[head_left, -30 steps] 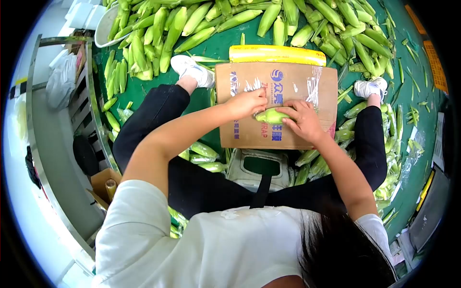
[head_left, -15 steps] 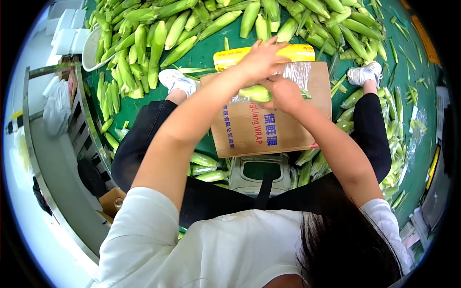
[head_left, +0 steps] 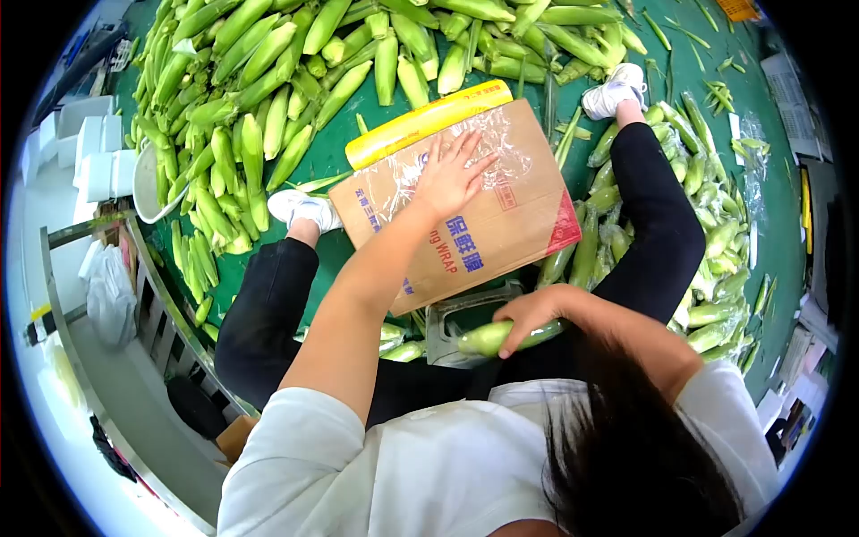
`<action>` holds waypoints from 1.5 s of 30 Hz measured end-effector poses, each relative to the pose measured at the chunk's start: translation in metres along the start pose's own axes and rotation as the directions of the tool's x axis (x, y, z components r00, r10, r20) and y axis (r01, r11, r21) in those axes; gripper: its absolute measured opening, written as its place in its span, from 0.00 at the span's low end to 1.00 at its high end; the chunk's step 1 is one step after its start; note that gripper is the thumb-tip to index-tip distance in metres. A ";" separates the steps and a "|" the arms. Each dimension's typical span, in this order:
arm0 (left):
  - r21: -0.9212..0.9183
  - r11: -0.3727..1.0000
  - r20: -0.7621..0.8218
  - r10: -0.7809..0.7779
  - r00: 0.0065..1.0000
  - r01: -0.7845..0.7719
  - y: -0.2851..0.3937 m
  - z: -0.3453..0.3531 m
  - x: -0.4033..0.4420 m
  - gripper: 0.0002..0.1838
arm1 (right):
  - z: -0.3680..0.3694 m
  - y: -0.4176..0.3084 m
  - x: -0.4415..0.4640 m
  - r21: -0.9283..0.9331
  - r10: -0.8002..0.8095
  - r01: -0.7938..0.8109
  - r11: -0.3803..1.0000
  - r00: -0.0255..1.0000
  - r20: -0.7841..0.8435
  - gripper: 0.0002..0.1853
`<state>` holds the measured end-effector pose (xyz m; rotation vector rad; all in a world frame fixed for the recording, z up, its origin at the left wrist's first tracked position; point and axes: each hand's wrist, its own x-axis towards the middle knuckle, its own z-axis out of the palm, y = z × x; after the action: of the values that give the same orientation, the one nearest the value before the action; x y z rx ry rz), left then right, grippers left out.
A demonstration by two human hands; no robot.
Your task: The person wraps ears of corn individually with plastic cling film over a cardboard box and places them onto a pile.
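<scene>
My left hand [head_left: 454, 176] lies flat with spread fingers on clear plastic film [head_left: 510, 143], which covers the upper part of a printed cardboard box [head_left: 394, 259]. Along the box's far edge runs a yellow roll of cling film [head_left: 429, 123]. Close to my lap, my right hand [head_left: 534, 315] is closed around an ear of corn [head_left: 488, 339] in green husk, held roughly level. The corn's right part shows a shine like film around it. Beneath the corn is part of a grey plastic stool [head_left: 438, 327].
A large heap of unwrapped corn [head_left: 259, 63] lies beyond the box on the green floor [head_left: 662, 63]. Film-wrapped ears [head_left: 716, 242] pile up to the right of my leg. A white basin [head_left: 148, 183] and a metal frame [head_left: 161, 259] stand at left.
My right hand has carried the corn off the box and down toward my lap. My left hand has gone from raised over the yellow roll to flat on the film. The view has shifted.
</scene>
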<state>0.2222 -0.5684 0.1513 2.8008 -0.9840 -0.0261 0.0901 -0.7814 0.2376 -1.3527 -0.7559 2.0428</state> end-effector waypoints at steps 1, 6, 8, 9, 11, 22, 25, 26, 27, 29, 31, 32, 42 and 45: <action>0.036 0.999 0.010 -0.023 1.000 0.023 0.016 0.008 -0.006 0.30 | -0.003 -0.012 -0.021 -0.046 -0.045 0.038 0.998 0.986 -0.162 0.45; -0.471 0.882 0.191 0.093 0.977 0.008 0.106 0.005 -0.083 0.37 | 0.014 0.010 -0.079 0.608 -0.068 0.584 0.539 0.749 -0.659 0.27; -0.638 0.767 0.251 0.289 0.924 -0.067 0.138 -0.042 -0.112 0.39 | 0.015 0.013 -0.090 0.675 -0.030 0.638 0.370 0.735 -0.678 0.26; -0.782 0.622 0.154 0.132 0.979 0.039 0.149 -0.053 -0.128 0.41 | 0.013 0.014 -0.092 0.697 0.017 0.623 0.354 0.741 -0.671 0.26; -0.519 0.854 -0.172 -0.147 0.974 0.038 0.158 -0.111 -0.124 0.39 | 0.010 0.013 -0.086 0.719 0.013 0.569 0.399 0.781 -0.625 0.26; -0.759 0.088 0.611 0.436 0.661 0.645 0.060 -0.151 0.017 0.32 | 0.068 -0.029 -0.184 -0.211 -0.217 -0.321 0.923 0.017 -0.976 0.38; -0.784 0.060 0.607 -0.139 0.783 0.618 -0.055 -0.081 0.078 0.28 | 0.122 0.069 -0.207 0.254 0.103 -0.181 0.950 -0.588 -0.802 0.42; -0.825 0.099 0.466 -0.436 0.770 0.556 -0.103 -0.037 0.092 0.24 | 0.158 0.104 -0.218 0.487 0.221 -0.183 0.854 -0.720 -0.658 0.39; -0.831 0.247 0.195 -0.711 0.676 0.499 -0.162 0.014 0.098 0.24 | 0.207 0.152 -0.226 0.621 0.338 -0.069 0.781 -0.789 -0.513 0.35; -0.412 0.226 0.321 -0.871 0.373 0.883 -0.211 0.078 0.101 0.25 | 0.285 0.211 -0.238 0.840 0.483 0.028 0.541 -0.829 -0.283 0.36; -0.175 0.323 0.425 -0.827 0.367 0.930 -0.230 0.128 0.110 0.33 | 0.268 0.160 -0.236 0.854 0.342 -0.102 0.509 -0.887 -0.310 0.31; -0.161 0.330 0.478 -0.799 0.366 0.930 -0.239 0.157 0.116 0.37 | 0.233 0.124 -0.231 0.792 0.218 -0.198 0.577 -0.897 -0.383 0.29; -0.912 -0.395 0.402 -0.813 0.420 0.108 -0.198 0.027 0.101 0.21 | -0.098 0.012 -0.062 0.130 0.161 0.126 0.983 -0.281 -0.946 0.17; -0.941 0.224 -0.040 -0.815 0.578 0.252 -0.146 -0.028 0.045 0.27 | -0.121 0.023 -0.017 0.068 0.020 -0.131 0.989 -0.335 -0.942 0.13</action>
<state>0.3504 -0.4799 0.1565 1.7575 0.2981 0.1321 0.2048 -0.7918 0.1920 -2.4656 0.2004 0.0963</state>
